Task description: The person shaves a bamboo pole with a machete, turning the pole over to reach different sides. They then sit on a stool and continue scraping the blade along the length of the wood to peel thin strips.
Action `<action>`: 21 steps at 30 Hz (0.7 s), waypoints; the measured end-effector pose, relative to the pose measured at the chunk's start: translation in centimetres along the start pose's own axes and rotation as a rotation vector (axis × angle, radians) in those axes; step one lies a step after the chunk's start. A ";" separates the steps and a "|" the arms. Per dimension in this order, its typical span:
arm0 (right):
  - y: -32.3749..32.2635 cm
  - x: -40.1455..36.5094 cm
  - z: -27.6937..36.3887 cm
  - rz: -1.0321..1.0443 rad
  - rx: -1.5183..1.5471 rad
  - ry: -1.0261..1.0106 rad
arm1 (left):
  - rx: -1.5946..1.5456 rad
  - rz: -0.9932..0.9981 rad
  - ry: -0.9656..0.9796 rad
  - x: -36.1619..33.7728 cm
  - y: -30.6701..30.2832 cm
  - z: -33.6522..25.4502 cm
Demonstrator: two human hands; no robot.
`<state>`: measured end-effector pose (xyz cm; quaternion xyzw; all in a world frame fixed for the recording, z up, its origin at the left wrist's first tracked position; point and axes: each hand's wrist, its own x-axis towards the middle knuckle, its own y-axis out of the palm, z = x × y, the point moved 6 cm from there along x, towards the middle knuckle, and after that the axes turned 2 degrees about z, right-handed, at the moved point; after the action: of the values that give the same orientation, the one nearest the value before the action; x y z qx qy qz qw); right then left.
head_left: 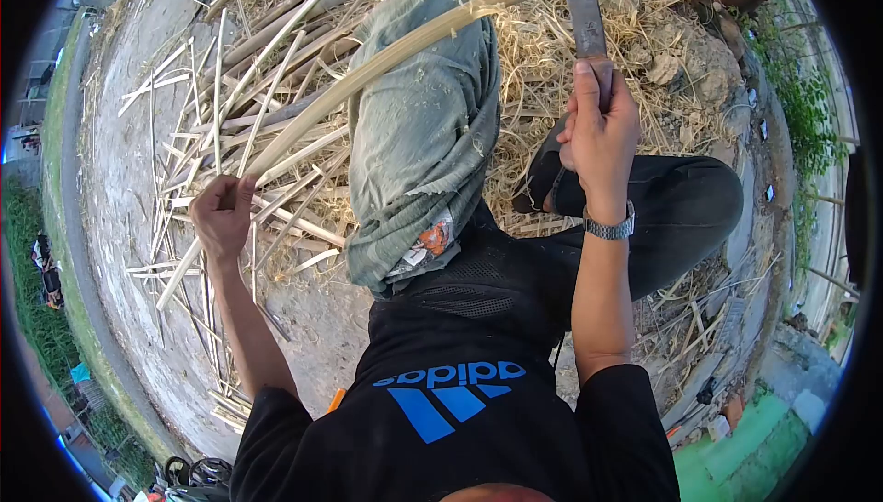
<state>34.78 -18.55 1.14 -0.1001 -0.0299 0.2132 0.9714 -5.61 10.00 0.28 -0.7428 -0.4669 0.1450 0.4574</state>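
A long pale strip of split wood or bamboo point(368, 73) runs slantwise across a grey-green cloth point(414, 134) that covers one raised knee. My left hand point(223, 215) pinches the strip near its lower left part. At the right, my right hand point(600, 125) is wrapped round the handle of a long flat knife point(581, 5), its blade pointing away from me. The blade stands beside the strip's upper right end; whether they touch is unclear. Frayed fibres stick up from the strip a little left of the blade.
Many split strips point(276, 116) lie in a heap at the left, with thicker poles behind. Curly shavings point(533, 79) cover the ground around the knee and beyond the knife. Stones and dirt point(713, 79) lie at the right, near my other, folded leg point(681, 208).
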 end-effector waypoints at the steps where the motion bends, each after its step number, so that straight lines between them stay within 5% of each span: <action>1: 0.3 0.1 -0.2 0.020 -0.046 0.011 | -0.003 0.019 -0.002 0.3 0.0 -0.1; 3: 1.3 -0.6 -1.1 0.036 -0.095 0.031 | -0.002 0.020 0.002 0.7 0.2 -1.5; 5: 3.6 -2.6 -0.3 0.125 -0.282 -0.370 | -0.008 0.013 0.014 1.3 0.3 -2.0; 9: 2.5 -1.9 0.0 0.212 -0.261 -0.248 | -0.069 0.023 0.018 2.1 0.5 -1.4; 11: 1.1 0.5 -0.8 0.073 -0.179 -0.140 | -0.045 0.036 0.037 2.2 0.5 -1.7; 17: 4.2 -3.3 -2.0 0.112 -0.221 -0.388 | -0.041 0.109 0.021 3.0 1.9 -4.3; 21: 1.9 -1.8 -1.1 0.109 -0.314 -0.297 | -0.006 0.197 -0.065 3.2 1.9 -4.1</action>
<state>32.54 -17.83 -0.36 -0.2193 -0.2000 0.2706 0.9158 -0.26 10.16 1.61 -0.7815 -0.4066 0.2120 0.4232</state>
